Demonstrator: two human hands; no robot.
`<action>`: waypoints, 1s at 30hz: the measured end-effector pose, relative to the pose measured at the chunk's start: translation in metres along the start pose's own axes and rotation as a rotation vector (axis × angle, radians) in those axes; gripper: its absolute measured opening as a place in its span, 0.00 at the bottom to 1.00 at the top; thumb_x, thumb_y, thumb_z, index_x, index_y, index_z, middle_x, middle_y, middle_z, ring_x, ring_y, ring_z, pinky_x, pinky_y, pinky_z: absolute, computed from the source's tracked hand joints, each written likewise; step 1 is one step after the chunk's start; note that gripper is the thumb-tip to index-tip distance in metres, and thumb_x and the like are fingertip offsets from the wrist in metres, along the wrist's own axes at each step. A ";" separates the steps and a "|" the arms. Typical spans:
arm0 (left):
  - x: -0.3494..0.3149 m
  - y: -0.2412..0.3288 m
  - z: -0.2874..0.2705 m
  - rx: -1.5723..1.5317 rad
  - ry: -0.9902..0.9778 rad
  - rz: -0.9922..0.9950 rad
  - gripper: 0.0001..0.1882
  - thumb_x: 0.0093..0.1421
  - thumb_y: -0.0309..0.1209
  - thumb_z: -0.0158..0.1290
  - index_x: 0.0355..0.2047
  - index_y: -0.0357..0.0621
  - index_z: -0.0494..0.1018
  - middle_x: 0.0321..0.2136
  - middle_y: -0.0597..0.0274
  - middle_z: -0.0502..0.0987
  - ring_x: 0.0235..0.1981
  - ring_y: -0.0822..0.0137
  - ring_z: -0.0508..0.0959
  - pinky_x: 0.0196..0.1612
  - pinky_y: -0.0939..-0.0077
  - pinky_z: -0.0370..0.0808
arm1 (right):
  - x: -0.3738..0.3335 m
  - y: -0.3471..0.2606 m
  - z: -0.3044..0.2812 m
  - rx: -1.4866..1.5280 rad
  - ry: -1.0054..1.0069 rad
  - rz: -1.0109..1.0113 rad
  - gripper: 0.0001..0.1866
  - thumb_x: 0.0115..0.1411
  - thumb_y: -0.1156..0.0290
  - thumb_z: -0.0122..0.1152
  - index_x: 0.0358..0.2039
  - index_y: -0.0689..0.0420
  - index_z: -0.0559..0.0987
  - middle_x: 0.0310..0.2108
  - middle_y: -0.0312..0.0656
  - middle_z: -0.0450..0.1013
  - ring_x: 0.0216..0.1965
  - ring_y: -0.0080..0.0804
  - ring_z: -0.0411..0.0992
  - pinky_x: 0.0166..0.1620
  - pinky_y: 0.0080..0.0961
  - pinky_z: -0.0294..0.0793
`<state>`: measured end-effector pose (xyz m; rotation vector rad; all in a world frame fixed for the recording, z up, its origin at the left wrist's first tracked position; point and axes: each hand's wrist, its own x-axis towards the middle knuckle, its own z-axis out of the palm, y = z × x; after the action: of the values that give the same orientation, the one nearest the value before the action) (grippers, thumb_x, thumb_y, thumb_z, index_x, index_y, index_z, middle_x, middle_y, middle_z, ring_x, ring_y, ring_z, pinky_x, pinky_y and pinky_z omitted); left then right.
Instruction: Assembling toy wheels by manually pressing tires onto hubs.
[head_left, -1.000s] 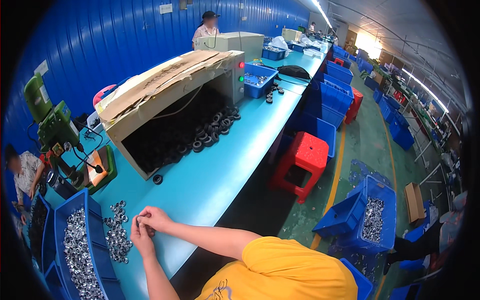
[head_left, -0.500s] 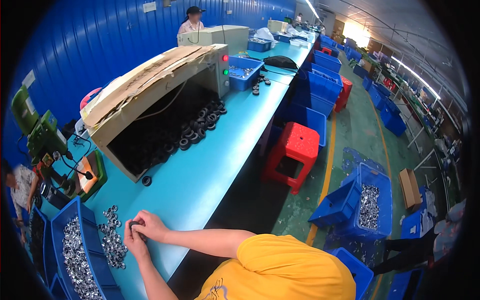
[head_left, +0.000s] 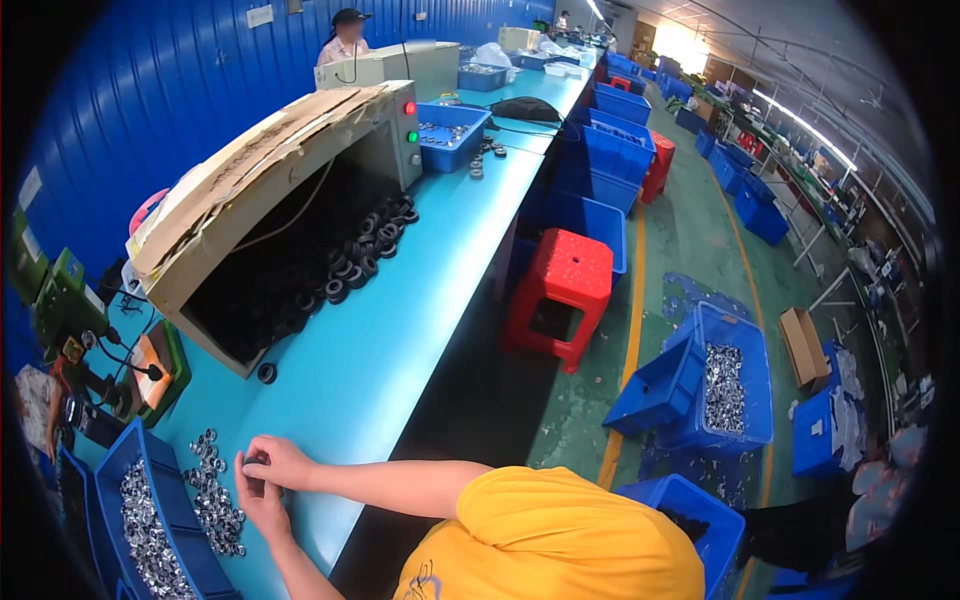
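Observation:
Over the near end of the blue-green table, my left hand (head_left: pixel 263 508) and my right hand (head_left: pixel 286 464) meet around a small black ring (head_left: pixel 256 461). Fingers of both hands are closed on it and cover most of it. Just left of my hands, loose shiny metal rings (head_left: pixel 212 492) lie in a strip on the tabletop (head_left: pixel 330 425). Beyond that strip stands a blue bin (head_left: pixel 178 497) filled with similar metal rings. A single black ring (head_left: pixel 267 373) lies farther up, beside the box opening.
A cardboard-topped box (head_left: pixel 270 165) covers many black rings (head_left: pixel 350 265). A green machine (head_left: pixel 70 300) stands at the left. Red stools (head_left: pixel 565 290) and blue crates (head_left: pixel 715 430) line the aisle. One person (head_left: pixel 345 40) is behind the table; others show at the edges.
The whole view has shifted, so the table and boxes appear farther left and slightly higher. Both hands stay together on the black ring, with the fingers slightly rearranged.

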<state>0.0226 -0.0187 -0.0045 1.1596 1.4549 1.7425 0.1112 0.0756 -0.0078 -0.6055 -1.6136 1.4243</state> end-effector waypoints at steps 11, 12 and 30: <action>0.000 -0.016 0.003 0.095 0.000 0.087 0.28 0.68 0.17 0.52 0.68 0.28 0.63 0.57 0.47 0.76 0.57 0.60 0.78 0.61 0.66 0.75 | -0.003 0.018 0.005 -0.148 0.092 -0.099 0.15 0.58 0.64 0.68 0.37 0.60 0.75 0.36 0.46 0.73 0.37 0.46 0.73 0.39 0.39 0.73; -0.002 -0.017 0.002 0.102 0.009 0.082 0.27 0.68 0.17 0.52 0.67 0.28 0.63 0.57 0.47 0.76 0.57 0.60 0.78 0.61 0.66 0.75 | -0.004 0.018 0.008 -0.157 0.106 -0.101 0.15 0.57 0.64 0.68 0.37 0.60 0.75 0.36 0.46 0.73 0.37 0.45 0.73 0.39 0.39 0.73; -0.010 0.003 -0.012 0.359 0.128 0.142 0.25 0.65 0.21 0.54 0.63 0.33 0.70 0.52 0.49 0.81 0.50 0.63 0.81 0.54 0.70 0.78 | 0.004 0.011 0.005 0.072 -0.144 0.001 0.17 0.47 0.74 0.75 0.36 0.58 0.77 0.33 0.32 0.73 0.36 0.21 0.71 0.39 0.25 0.74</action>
<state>0.0165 -0.0340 -0.0046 1.3822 1.8595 1.7209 0.1034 0.0786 -0.0175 -0.4717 -1.6655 1.5495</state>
